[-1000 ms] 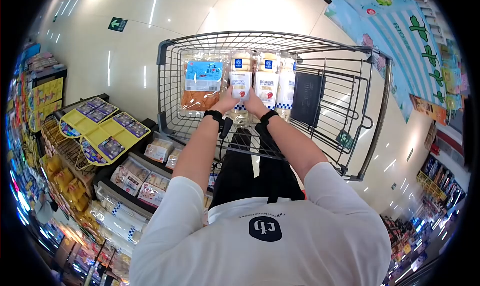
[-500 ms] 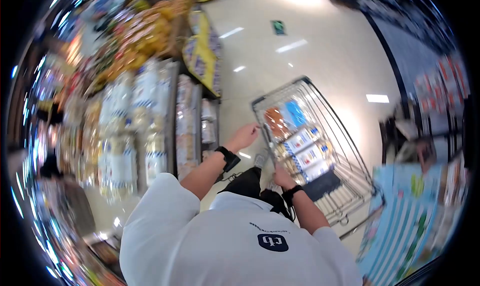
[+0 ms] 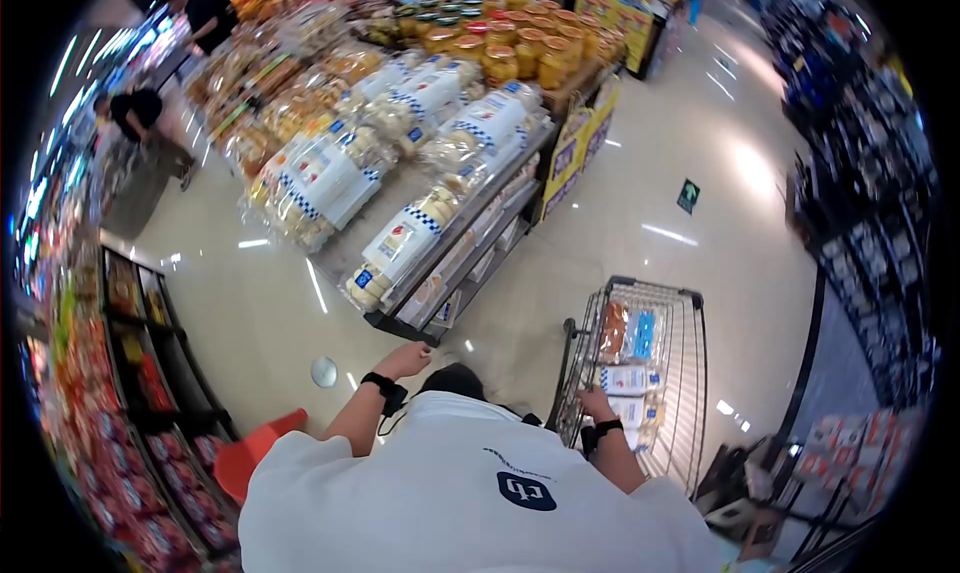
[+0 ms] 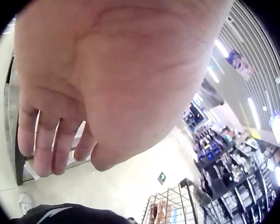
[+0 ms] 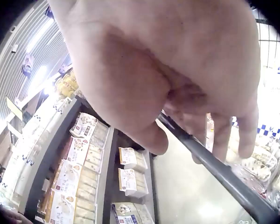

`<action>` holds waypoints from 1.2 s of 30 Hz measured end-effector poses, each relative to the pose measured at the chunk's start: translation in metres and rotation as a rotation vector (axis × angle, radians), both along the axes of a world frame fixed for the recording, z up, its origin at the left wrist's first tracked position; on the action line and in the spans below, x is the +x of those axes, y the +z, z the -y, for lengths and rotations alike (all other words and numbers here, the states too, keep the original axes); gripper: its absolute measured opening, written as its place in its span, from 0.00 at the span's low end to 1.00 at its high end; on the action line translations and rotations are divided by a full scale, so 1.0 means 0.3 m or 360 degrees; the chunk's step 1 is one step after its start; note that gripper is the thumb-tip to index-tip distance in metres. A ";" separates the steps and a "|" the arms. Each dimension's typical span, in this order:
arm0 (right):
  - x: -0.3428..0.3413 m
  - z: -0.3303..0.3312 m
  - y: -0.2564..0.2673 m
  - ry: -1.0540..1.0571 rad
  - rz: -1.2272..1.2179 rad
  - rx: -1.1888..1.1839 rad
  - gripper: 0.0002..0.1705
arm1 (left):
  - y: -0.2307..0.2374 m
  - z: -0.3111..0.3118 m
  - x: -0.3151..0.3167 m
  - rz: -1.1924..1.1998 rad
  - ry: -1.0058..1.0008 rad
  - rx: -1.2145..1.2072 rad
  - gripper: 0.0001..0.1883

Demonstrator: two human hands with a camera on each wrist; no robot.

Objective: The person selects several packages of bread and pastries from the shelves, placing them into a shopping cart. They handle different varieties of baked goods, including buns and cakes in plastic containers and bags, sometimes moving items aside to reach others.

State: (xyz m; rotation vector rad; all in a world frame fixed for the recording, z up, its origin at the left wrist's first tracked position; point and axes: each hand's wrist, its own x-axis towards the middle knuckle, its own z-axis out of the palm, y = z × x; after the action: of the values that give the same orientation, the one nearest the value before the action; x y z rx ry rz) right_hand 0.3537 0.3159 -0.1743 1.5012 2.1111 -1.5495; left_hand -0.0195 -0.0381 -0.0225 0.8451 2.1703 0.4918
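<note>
My left hand (image 3: 403,361) is off to the left of the cart, near the lower corner of the bread display (image 3: 400,323). Its fingers hang loosely with nothing in them in the left wrist view (image 4: 102,88). On the metal shopping cart (image 3: 690,373), my right hand (image 3: 598,405) holds the left side rim. The right wrist view shows that hand (image 5: 177,79) over the dark rail (image 5: 224,179), fingers on the far side, thumb on the near side. Inside the cart lie a brown-and-blue package (image 3: 630,333) and white-labelled bread packs (image 3: 627,380).
Packaged bread (image 3: 400,243) and jars (image 3: 550,58) fill the display ahead. Two people (image 3: 205,21) (image 3: 138,113) stand at the upper left. A red object (image 3: 255,458) and snack shelves (image 3: 160,373) are at left; dark racks (image 3: 860,203) line the right.
Both hands have left the bread pack between them. The right hand has moved to the cart's rim, the left away from the cart. The view has turned toward the bread display, with the cart now at right.
</note>
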 end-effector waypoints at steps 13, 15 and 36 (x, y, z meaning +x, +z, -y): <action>-0.599 -0.268 0.371 0.0282 0.0218 0.1063 0.26 | 0.429 -0.154 -0.435 0.0318 0.0762 0.1101 0.12; -0.763 -0.276 0.449 0.0204 0.0145 0.1210 0.23 | 0.419 -0.195 -0.518 0.0453 0.0914 0.1414 0.12; -2.648 -0.699 1.224 0.1120 -0.0852 0.0426 0.30 | 0.590 -0.775 -1.213 -0.0355 0.1518 0.0892 0.37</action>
State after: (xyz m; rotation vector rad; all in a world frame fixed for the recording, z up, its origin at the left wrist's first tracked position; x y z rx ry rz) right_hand -0.4408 0.5257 0.1929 0.2632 2.7775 -1.5098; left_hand -0.3835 0.1943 0.1545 0.0454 2.5958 1.5837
